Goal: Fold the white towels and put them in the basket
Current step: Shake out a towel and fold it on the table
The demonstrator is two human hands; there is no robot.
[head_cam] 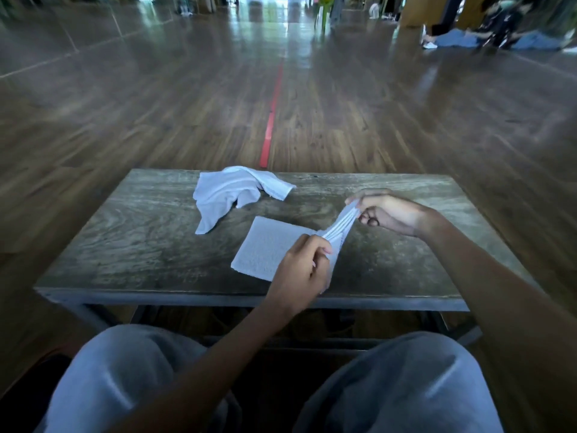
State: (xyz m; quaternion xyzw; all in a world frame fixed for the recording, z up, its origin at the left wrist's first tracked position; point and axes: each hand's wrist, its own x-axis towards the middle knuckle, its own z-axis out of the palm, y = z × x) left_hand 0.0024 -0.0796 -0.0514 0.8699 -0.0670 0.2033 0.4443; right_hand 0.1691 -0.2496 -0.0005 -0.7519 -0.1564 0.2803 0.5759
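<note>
A white towel (268,245) lies partly flat on the wooden table (131,232), its right edge lifted off the surface. My left hand (304,264) pinches the near end of that raised edge. My right hand (387,212) pinches the far end, and the edge is stretched taut between the two hands. A second white towel (231,193) lies crumpled near the table's far edge, left of centre. No basket is in view.
The table stands on a wooden floor with a red line (271,120) running away from it. My knees (125,379) in grey trousers are under the near edge. People (487,29) sit on the floor far off at the top right.
</note>
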